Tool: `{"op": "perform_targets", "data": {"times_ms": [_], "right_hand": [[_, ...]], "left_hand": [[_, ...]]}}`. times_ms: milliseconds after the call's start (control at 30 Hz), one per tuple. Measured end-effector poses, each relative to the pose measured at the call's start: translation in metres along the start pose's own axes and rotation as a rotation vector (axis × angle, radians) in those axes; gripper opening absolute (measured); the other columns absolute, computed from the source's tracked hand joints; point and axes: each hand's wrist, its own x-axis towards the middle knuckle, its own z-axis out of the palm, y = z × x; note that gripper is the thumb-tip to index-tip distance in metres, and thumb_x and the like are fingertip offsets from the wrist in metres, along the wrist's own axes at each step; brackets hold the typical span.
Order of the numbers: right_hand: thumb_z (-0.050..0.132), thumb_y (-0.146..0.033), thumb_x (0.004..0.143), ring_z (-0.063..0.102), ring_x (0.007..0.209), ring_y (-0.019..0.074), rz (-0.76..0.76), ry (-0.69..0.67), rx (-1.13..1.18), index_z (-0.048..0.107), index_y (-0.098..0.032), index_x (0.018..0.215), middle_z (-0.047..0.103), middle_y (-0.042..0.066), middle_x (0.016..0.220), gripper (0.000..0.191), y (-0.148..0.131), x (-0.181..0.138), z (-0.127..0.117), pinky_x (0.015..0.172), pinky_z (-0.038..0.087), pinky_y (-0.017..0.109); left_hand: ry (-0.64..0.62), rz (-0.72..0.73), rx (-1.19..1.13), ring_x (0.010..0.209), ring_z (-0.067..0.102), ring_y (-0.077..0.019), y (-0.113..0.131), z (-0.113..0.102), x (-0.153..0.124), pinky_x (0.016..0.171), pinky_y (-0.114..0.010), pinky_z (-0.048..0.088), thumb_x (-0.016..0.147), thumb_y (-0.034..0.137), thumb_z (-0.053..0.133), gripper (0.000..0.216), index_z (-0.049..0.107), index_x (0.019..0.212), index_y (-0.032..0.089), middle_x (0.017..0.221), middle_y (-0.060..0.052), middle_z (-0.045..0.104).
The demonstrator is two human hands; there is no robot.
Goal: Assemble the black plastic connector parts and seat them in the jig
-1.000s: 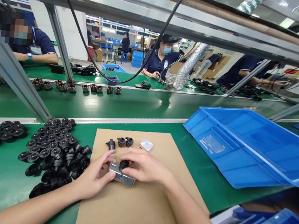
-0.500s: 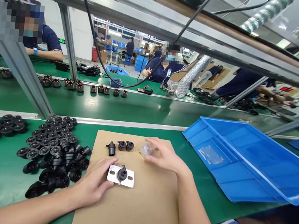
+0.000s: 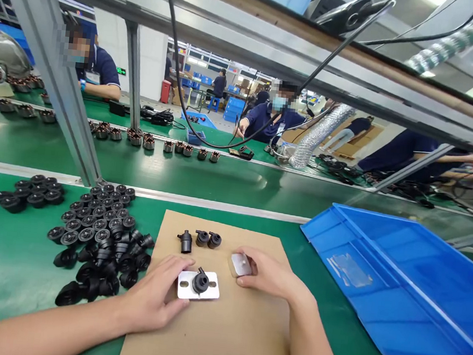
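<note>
Left hand (image 3: 153, 298) rests on the cardboard sheet (image 3: 221, 332), fingers loosely curled, thumb and fingertips touching the left edge of a small metal plate (image 3: 199, 285). It looks like a steadying hold so the plate does not slide, not a lift; the plate lies flat. A black plastic part (image 3: 201, 280) sits upright in the middle of the plate, seemingly seated in it, with a slot showing on either side.

Right hand (image 3: 269, 273) lies just right of the plate, fingers closed around a small grey block (image 3: 240, 264), pinched at its right side; the block is low over the cardboard, and I cannot tell whether it touches. Plate and block are near, not touching.

Three more black parts (image 3: 202, 239) stand in a short row at the far side of the cardboard, within easy reach of both hands. A big heap of black parts (image 3: 96, 242) lies on the green mat (image 3: 10, 267) to the left, a smaller cluster further left. Probably stock, kept off the work sheet.

A blue tray (image 3: 397, 282) sits tilted to the right, well apart from the hands. Beyond runs a conveyor belt (image 3: 228, 177) carrying a row of wound motor pieces (image 3: 168, 146); other workers sit on the far side.
</note>
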Motion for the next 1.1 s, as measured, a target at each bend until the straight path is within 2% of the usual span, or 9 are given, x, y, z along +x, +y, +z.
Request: {"op": "perform_targets", "data": {"times_ms": [133, 233, 333, 533, 667, 767, 967, 1033, 1100], "right_hand": [[0.079, -0.037, 0.077, 0.061, 0.092, 0.0232, -0.051, 0.055, -0.024, 0.067, -0.020, 0.105, 0.066, 0.006, 0.108, 0.035, -0.012, -0.001, -0.007, 0.078, 0.047, 0.035], [0.076, -0.035, 0.084, 0.060, 0.094, 0.0205, -0.246, 0.101, 0.168, 0.064, -0.020, 0.107, 0.065, 0.006, 0.110, 0.030, -0.029, -0.005, -0.006, 0.083, 0.048, 0.034], [0.078, -0.027, 0.081, 0.060, 0.096, 0.0202, -0.454, 0.151, 0.329, 0.063, -0.021, 0.117, 0.064, 0.006, 0.114, 0.039, -0.052, -0.011, 0.005, 0.084, 0.050, 0.033], [0.081, -0.024, 0.078, 0.061, 0.101, 0.0246, -0.674, 0.231, 0.199, 0.062, -0.026, 0.127, 0.065, 0.008, 0.116, 0.053, -0.083, -0.018, 0.029, 0.087, 0.051, 0.038], [0.079, -0.020, 0.079, 0.060, 0.106, 0.0236, -0.690, 0.149, 0.162, 0.058, -0.032, 0.139, 0.064, 0.005, 0.120, 0.064, -0.087, -0.017, 0.031, 0.090, 0.051, 0.037], [0.078, -0.023, 0.082, 0.060, 0.109, 0.0233, -0.669, 0.109, 0.154, 0.056, -0.035, 0.142, 0.064, 0.003, 0.124, 0.065, -0.090, -0.016, 0.028, 0.092, 0.051, 0.038], [0.080, -0.027, 0.085, 0.061, 0.123, 0.0240, -0.531, 0.004, 0.148, 0.057, -0.039, 0.141, 0.063, 0.000, 0.136, 0.062, -0.081, -0.023, 0.029, 0.106, 0.051, 0.039], [0.081, -0.031, 0.085, 0.058, 0.131, 0.0307, -0.538, 0.055, 0.075, 0.053, -0.039, 0.148, 0.060, 0.003, 0.144, 0.070, -0.071, -0.027, 0.036, 0.113, 0.049, 0.047], [0.078, -0.037, 0.089, 0.057, 0.133, 0.0374, -0.655, 0.173, 0.030, 0.046, -0.035, 0.156, 0.056, 0.012, 0.149, 0.074, -0.068, -0.017, 0.044, 0.109, 0.051, 0.055]], "left_hand": [[-0.009, -0.003, -0.040, 0.142, 0.047, -0.0282, -0.003, -0.003, 0.001, 0.123, -0.052, 0.038, 0.092, 0.025, 0.066, 0.069, 0.034, 0.154, 0.028, 0.151, -0.011, 0.050], [-0.028, -0.018, -0.051, 0.143, 0.047, -0.0295, -0.002, -0.007, 0.000, 0.124, -0.054, 0.037, 0.092, 0.026, 0.066, 0.068, 0.036, 0.153, 0.026, 0.151, -0.012, 0.050], [-0.036, -0.023, -0.056, 0.141, 0.048, -0.0308, -0.001, -0.008, -0.001, 0.122, -0.054, 0.039, 0.090, 0.025, 0.067, 0.068, 0.038, 0.152, 0.025, 0.150, -0.014, 0.051], [-0.003, 0.001, -0.069, 0.140, 0.049, -0.0304, -0.001, -0.005, 0.000, 0.123, -0.050, 0.038, 0.086, 0.022, 0.071, 0.071, 0.040, 0.150, 0.024, 0.150, -0.013, 0.052], [0.005, 0.006, -0.103, 0.137, 0.051, -0.0262, 0.002, -0.007, 0.001, 0.121, -0.044, 0.041, 0.084, 0.019, 0.073, 0.072, 0.041, 0.149, 0.028, 0.146, -0.009, 0.054], [0.012, 0.014, -0.111, 0.136, 0.051, -0.0264, 0.001, -0.007, -0.001, 0.121, -0.045, 0.041, 0.086, 0.021, 0.073, 0.071, 0.040, 0.148, 0.028, 0.146, -0.009, 0.054], [0.022, 0.039, -0.107, 0.138, 0.050, -0.0297, -0.005, -0.002, 0.002, 0.122, -0.049, 0.040, 0.085, 0.022, 0.072, 0.072, 0.040, 0.150, 0.025, 0.149, -0.013, 0.052], [0.040, 0.041, -0.113, 0.136, 0.053, -0.0319, 0.001, -0.001, 0.005, 0.120, -0.050, 0.042, 0.083, 0.026, 0.074, 0.074, 0.043, 0.149, 0.022, 0.146, -0.014, 0.055], [0.048, 0.014, -0.108, 0.127, 0.060, -0.0328, 0.012, -0.005, 0.005, 0.113, -0.049, 0.049, 0.082, 0.036, 0.077, 0.070, 0.051, 0.145, 0.022, 0.137, -0.013, 0.062]]}}
